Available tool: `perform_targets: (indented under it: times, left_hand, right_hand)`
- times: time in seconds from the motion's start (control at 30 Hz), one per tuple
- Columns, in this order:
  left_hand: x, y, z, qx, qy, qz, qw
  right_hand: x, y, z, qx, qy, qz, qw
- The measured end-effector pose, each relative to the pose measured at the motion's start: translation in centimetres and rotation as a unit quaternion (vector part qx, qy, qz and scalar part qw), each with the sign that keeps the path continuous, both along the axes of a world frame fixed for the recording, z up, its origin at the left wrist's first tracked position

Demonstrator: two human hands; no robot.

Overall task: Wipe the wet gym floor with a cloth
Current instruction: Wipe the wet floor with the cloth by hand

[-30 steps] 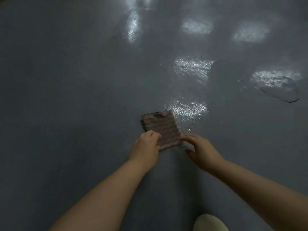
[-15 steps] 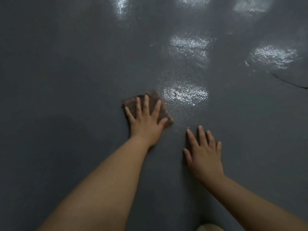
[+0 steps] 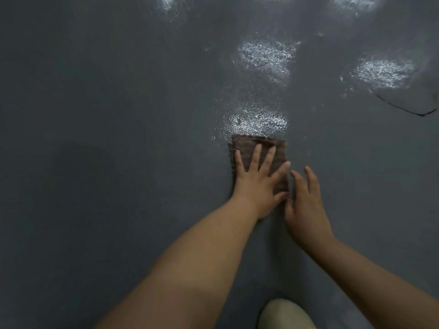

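Here: left hand (image 3: 257, 180) flat, fingers straight and spread, pressing brown cloth (image 3: 273, 150) onto grey floor (image 3: 107, 115). Cloth rectangular, ribbed, fuzzy-edged, lying under left palm and reaching beyond fingertips. Right hand (image 3: 305, 205) just beside cloth's right edge, fingers straight and relaxed, holding nothing; contact with floor unclear. Floor smooth, matte where dry. Glittering wet patch (image 3: 257, 119) just beyond cloth's far edge, more wet patches farther ahead. Thin dark curved line (image 3: 403, 110) far right of hands. Pale rounded shape (image 3: 285, 315) below right forearm. No readable writing.
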State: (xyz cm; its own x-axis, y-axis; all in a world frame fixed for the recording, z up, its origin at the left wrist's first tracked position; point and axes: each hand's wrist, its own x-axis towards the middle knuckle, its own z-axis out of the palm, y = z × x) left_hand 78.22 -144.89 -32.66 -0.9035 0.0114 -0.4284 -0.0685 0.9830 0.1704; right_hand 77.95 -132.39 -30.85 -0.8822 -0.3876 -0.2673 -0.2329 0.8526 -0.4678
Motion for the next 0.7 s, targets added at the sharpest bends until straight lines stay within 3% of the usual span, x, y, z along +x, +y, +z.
perform_targets:
  times: [0.13, 0.3, 0.47, 0.6, 0.67, 0.7]
  left_hand:
    - [2.4, -3.5, -0.3, -0.011, 0.017, 0.002, 1.0]
    - [8.9, -11.3, -0.2, -0.061, -0.004, 0.189, 0.98]
    - [18.5, -17.6, -0.6, -0.092, -0.018, 0.443, 0.892]
    - [22.0, -15.5, -0.6, -0.093, -0.01, 0.565, 0.82]
    - [20.9, -12.5, -0.4, -0.075, -0.024, 0.56, 0.825]
    - [20.3, -10.7, -0.6, -0.078, -0.024, 0.522, 0.849]
  right_hand:
    - [2.4, -0.5, -0.9, 0.048, 0.02, 0.059, 0.997]
    - [5.2, -3.2, -0.8, 0.121, 0.044, 0.234, 0.964]
    - [7.2, -5.8, -0.5, 0.162, 0.038, 0.332, 0.929]
    - [7.7, -6.1, -0.8, 0.173, 0.041, 0.331, 0.927]
    - [7.7, -6.3, -0.4, 0.171, 0.044, 0.332, 0.927]
    - [7.7, -6.4, -0.4, 0.177, 0.041, 0.325, 0.928]
